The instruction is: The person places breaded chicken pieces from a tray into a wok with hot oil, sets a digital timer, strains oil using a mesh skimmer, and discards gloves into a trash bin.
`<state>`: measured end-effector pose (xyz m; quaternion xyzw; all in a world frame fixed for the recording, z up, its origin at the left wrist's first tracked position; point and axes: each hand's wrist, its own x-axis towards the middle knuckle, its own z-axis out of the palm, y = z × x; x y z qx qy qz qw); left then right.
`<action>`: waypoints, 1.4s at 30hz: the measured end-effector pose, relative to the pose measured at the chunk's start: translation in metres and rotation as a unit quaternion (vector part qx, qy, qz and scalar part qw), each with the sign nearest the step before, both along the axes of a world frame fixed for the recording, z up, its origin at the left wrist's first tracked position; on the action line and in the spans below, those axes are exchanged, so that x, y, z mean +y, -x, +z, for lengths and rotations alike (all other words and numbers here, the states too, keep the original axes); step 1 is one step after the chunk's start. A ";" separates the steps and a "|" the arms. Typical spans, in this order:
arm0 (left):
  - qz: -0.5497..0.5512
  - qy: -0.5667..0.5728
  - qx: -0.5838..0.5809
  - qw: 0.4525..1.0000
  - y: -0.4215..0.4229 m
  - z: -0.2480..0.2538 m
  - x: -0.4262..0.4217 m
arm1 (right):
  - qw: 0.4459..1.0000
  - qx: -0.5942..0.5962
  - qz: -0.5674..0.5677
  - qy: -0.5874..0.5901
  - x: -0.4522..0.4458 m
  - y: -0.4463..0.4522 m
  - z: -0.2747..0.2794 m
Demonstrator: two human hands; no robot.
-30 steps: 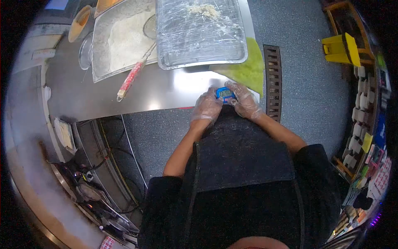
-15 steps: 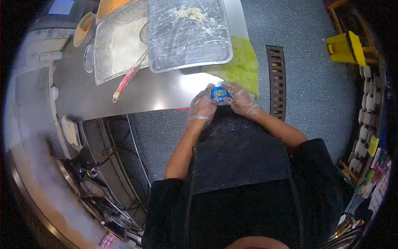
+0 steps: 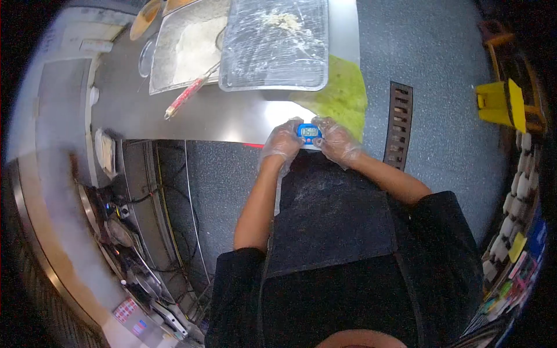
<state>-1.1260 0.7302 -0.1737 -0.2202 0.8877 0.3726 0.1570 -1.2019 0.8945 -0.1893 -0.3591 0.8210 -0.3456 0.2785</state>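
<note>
Our steel counter bore a tray, its near right corner over a green cloth, perhaps for steadiness. Our left hand and right hand pinched the blue timer by its sides above the counter's near edge, probably keeping its display readable.

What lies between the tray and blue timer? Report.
In the head view, part of the green cloth and some bright counter lie between the tray and timer.

Speckled blue-grey floor beside our metal bench
We see a white glare on its top, a slotted drain grate and brown wooden framing farther right.
</note>
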 end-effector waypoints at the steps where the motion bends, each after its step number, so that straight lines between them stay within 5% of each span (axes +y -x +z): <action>1: 0.009 -0.004 0.003 1.000 0.000 0.002 0.001 | 1.000 0.009 -0.004 0.005 0.000 -0.001 -0.002; 17: 0.020 0.060 0.069 0.996 -0.017 -0.005 -0.004 | 1.000 0.022 -0.017 -0.008 -0.012 -0.007 0.008; 19: 0.176 -0.099 0.043 0.978 -0.037 0.022 -0.007 | 0.998 0.043 -0.036 0.016 -0.010 -0.010 -0.006; 22: 0.202 -0.031 0.180 0.962 -0.103 -0.038 -0.028 | 0.989 0.101 -0.057 -0.090 -0.024 -0.025 0.023; 23: 0.219 -0.067 0.139 0.963 -0.131 0.007 -0.035 | 0.990 0.071 -0.048 -0.108 -0.029 -0.029 0.043; 24: 0.236 -0.023 0.126 0.963 -0.168 -0.023 -0.045 | 0.990 0.042 -0.040 -0.126 -0.034 -0.034 0.062; 25: 0.298 -0.079 0.109 0.945 -0.212 -0.025 -0.048 | 0.990 0.088 -0.049 -0.096 -0.028 -0.031 0.051; 27: 0.341 -0.020 0.070 0.937 -0.309 -0.057 -0.059 | 0.979 0.185 -0.071 -0.041 -0.019 -0.023 0.028; 30: 0.363 0.078 0.085 0.925 -0.475 -0.123 -0.056 | 0.986 0.133 -0.071 0.067 -0.068 -0.071 0.068; 32: 0.429 0.042 0.003 0.902 -0.568 -0.138 -0.029 | 0.983 0.033 -0.037 0.177 -0.101 -0.118 0.092; 33: 0.408 0.078 -0.039 0.909 -0.617 -0.157 -0.021 | 0.978 0.119 0.033 0.166 -0.121 -0.144 0.095; 34: 0.273 0.203 -0.187 0.922 -0.650 -0.148 -0.005 | 0.961 0.203 0.105 0.152 -0.145 -0.172 0.096; 36: 0.364 0.087 -0.293 0.880 -0.696 -0.139 0.014 | 0.984 0.098 0.111 0.098 -0.197 -0.263 0.122; 38: 0.290 0.187 -0.334 0.877 -0.726 -0.123 0.048 | 0.973 -0.011 0.230 0.027 -0.230 -0.336 0.160; 39: 0.412 0.100 -0.267 0.865 -0.748 -0.152 0.063 | 0.955 -0.037 0.295 0.018 -0.249 -0.352 0.136; 41: 0.467 0.025 -0.238 0.851 -0.771 -0.177 0.075 | 0.907 -0.018 0.420 -0.029 -0.284 -0.391 0.110; 42: 0.411 0.037 -0.282 0.866 -0.771 -0.172 0.076 | 0.906 -0.018 0.421 -0.030 -0.301 -0.408 0.102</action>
